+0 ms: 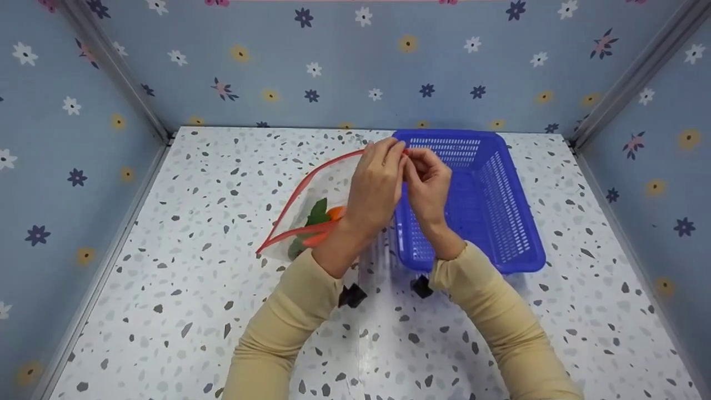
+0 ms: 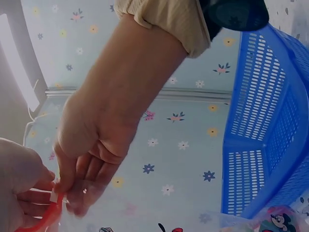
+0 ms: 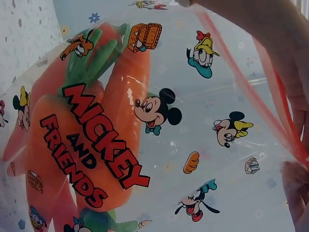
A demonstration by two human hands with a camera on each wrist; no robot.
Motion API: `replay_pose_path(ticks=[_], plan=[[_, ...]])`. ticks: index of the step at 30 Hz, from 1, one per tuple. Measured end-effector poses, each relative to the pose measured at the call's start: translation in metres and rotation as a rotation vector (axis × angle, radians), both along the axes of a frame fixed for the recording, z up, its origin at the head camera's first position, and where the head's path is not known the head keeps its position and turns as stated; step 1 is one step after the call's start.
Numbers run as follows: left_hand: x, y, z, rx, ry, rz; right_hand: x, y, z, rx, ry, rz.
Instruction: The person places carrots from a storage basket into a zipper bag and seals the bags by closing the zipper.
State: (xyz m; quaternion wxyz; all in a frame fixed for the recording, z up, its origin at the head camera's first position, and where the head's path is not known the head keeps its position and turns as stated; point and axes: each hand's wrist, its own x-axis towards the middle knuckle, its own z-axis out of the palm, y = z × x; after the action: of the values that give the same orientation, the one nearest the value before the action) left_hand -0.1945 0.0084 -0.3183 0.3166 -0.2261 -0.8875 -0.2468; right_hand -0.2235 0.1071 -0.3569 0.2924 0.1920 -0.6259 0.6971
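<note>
A clear zip bag [image 1: 339, 176] with a red zip edge hangs from both hands. Its mouth gapes on the left side in the head view. Orange carrots [image 3: 128, 92] with green tops show through the plastic, which carries cartoon prints and red lettering. At the bag's right corner my left hand [image 1: 377, 180] grips the red edge. Beside it my right hand [image 1: 430, 189] pinches the same corner between thumb and fingers. A small whitish slider [image 2: 53, 196] sits on the red zip by the fingertips in the left wrist view. Part of the bag lies hidden behind my left hand.
Just right of the bag stands a blue perforated plastic basket [image 1: 526, 214], partly beneath my right hand. The table [image 1: 183, 222] is speckled white. Flower-patterned panels [image 1: 333, 61] rise at the back and both sides. Black pieces [image 1: 354, 295] show near the wrists.
</note>
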Motion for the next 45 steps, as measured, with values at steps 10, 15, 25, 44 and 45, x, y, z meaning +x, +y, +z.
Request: replay_pose_path(ticks=[10, 15, 25, 44, 45], plan=[[-0.005, -0.004, -0.003, -0.014, -0.004, 0.047, 0.002, -0.001, -0.001, -0.016, -0.014, 0.036], [-0.006, -0.005, -0.003, -0.020, 0.025, 0.068, 0.002, -0.001, 0.000, -0.036, -0.029, 0.064], [-0.007, -0.008, 0.002, -0.040, -0.009, 0.099, -0.004, 0.000, 0.003, -0.036, -0.035, 0.052], [-0.010, -0.038, -0.007, -0.006, -0.023, 0.141, -0.027, 0.013, 0.002, -0.061, -0.076, 0.006], [-0.010, -0.040, -0.008, 0.002, -0.021, 0.142, -0.029, 0.013, 0.001, -0.055, -0.076, 0.001]])
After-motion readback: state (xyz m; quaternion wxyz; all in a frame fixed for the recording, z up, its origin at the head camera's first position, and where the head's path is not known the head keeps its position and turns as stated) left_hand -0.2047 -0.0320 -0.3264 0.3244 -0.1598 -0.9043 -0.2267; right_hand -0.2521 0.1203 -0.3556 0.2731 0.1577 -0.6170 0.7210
